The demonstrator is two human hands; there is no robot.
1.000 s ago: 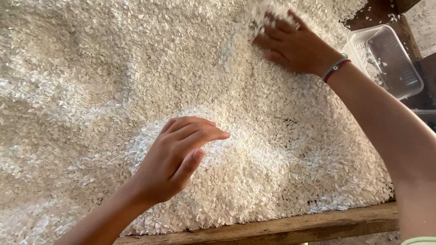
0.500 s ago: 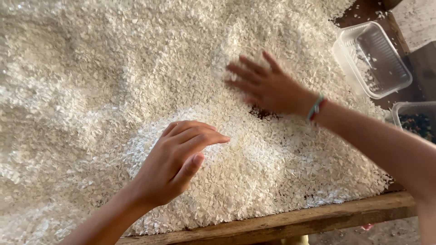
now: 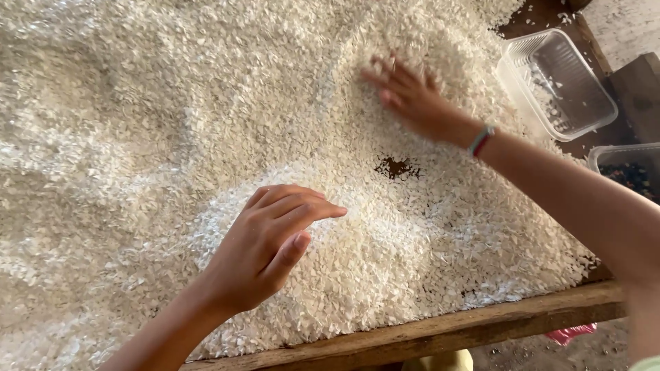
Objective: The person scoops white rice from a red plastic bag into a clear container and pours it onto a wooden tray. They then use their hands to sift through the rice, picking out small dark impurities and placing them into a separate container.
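A wide layer of small white flakes (image 3: 172,124) covers a wooden table. My left hand (image 3: 271,244) hovers low over the flakes near the front edge, fingers together and slightly curled, holding nothing. My right hand (image 3: 412,96) lies flat on the flakes farther back, fingers spread and blurred with motion. A striped band (image 3: 482,139) circles its wrist. Just below that hand a small dark bare patch (image 3: 393,166) of table shows through the flakes.
The table's wooden front edge (image 3: 440,330) runs along the bottom. A clear plastic tub (image 3: 557,82) with a few flakes stands at the right. A second clear tub (image 3: 629,172) with dark bits sits below it. Something pink (image 3: 569,334) lies on the ground.
My right hand has swept from the far right toward the middle of the flakes, then spread flat. A dark bare patch has appeared beneath it. My left hand has stayed put.
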